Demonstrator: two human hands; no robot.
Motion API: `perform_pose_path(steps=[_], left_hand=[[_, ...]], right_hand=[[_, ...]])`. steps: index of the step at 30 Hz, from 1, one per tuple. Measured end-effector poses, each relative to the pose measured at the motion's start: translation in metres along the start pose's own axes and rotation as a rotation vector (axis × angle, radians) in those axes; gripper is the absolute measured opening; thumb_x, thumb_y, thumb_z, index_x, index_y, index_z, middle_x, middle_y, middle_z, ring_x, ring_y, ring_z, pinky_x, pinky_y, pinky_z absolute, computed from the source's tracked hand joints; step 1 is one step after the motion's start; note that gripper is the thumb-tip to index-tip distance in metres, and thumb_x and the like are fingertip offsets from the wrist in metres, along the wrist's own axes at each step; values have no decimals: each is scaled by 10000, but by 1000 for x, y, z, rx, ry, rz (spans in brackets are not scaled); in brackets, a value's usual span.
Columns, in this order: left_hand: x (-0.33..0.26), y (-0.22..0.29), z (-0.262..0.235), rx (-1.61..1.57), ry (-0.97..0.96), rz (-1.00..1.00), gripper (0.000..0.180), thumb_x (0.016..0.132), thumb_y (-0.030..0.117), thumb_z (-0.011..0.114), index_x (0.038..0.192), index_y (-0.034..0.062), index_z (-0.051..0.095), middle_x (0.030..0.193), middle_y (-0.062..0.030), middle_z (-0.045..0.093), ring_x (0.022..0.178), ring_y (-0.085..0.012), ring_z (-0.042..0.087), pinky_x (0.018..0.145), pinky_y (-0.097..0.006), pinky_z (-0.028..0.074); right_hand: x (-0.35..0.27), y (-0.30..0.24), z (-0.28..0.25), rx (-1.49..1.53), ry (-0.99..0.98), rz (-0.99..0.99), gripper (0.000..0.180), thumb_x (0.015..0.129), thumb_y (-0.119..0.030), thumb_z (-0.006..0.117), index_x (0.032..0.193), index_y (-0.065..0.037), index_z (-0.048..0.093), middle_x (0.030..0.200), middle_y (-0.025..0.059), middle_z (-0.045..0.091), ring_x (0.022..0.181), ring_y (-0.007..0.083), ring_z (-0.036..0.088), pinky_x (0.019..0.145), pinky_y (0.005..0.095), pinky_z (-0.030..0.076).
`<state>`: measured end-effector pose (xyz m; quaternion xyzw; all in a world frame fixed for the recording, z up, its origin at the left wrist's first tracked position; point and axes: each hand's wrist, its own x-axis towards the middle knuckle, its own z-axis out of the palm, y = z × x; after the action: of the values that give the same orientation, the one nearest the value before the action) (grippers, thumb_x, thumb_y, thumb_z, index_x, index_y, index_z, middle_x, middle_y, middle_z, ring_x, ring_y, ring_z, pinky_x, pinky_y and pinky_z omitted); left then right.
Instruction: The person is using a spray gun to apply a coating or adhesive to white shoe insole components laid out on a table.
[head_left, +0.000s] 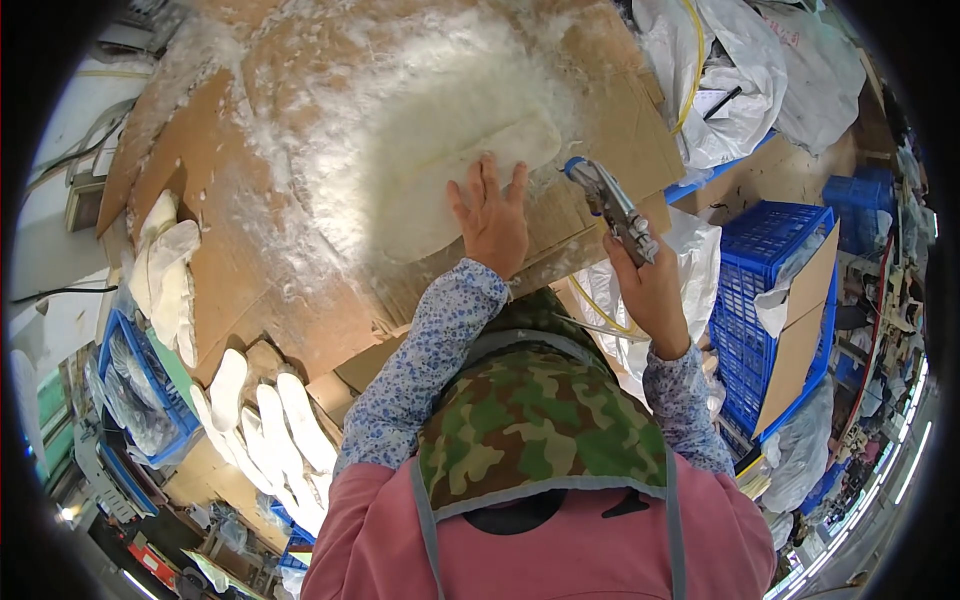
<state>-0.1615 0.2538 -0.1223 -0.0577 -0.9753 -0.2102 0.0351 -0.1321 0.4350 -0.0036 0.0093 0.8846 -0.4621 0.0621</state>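
My left hand [490, 222] lies with fingers spread on a pale insole-shaped piece [425, 215], near its right-hand edge. This piece rests on a cardboard sheet [290, 325] coated with white, fluffy residue. To the right, my right hand [652, 295] is closed around a metal spray gun [618, 215] with a blue tip. The gun's nozzle points up and left, a short way from the piece and not touching it. A yellow hose [600, 312] runs below the gun, and its joint with the gun is hidden by my hand.
White insoles [285, 430] lie in a row at lower left, and another bunch of insoles [170, 270] sits at the cardboard's left edge. A blue crate [765, 290] stands right; a smaller blue crate [185, 425] stands left. White sacks [735, 80] fill the far right.
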Motion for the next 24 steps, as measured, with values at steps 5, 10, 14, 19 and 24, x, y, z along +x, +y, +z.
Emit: perform_pose_path(steps=[5, 10, 14, 19, 24], left_hand=[[0, 3, -2, 18, 16, -13, 559, 808, 98, 601, 1355, 160, 505, 1442, -179, 319, 1367, -344, 260, 1072, -637, 176], [-3, -4, -8, 1, 28, 14, 557, 792, 81, 601, 1339, 139, 511, 1433, -179, 328, 1359, -349, 273, 1086, -605, 190], [-17, -19, -22, -77, 44, 10, 515, 799, 79, 594, 1308, 121, 529, 1420, -163, 346, 1343, -352, 297, 1094, -567, 211], [-48, -44, -42, 7, 62, -50, 455, 818, 60, 575, 1270, 112, 555, 1397, -138, 375, 1324, -361, 317, 1086, -543, 236], [-79, -65, -60, 10, 95, -98, 465, 818, 53, 572, 1276, 125, 546, 1390, -143, 382, 1321, -366, 324, 1074, -542, 244]], right_hand=[[3, 0, -6, -37, 38, 23, 228, 889, -71, 600, 1091, 7, 530, 818, 213, 647, 711, 373, 629, 617, 391, 470], [0, -4, -2, -34, 17, 9, 211, 891, -75, 606, 1071, 5, 532, 802, 218, 626, 701, 391, 608, 617, 397, 462], [-7, -10, 8, -17, -26, 9, 194, 894, -84, 608, 1053, -2, 535, 787, 216, 609, 698, 397, 594, 613, 402, 454], [-13, -27, 23, -35, -95, -13, 201, 888, -92, 615, 1052, -12, 530, 764, 198, 598, 677, 393, 580, 595, 405, 439], [-19, -34, 37, -55, -180, -23, 204, 882, -90, 618, 1049, -18, 526, 747, 190, 584, 653, 385, 568, 580, 408, 426]])
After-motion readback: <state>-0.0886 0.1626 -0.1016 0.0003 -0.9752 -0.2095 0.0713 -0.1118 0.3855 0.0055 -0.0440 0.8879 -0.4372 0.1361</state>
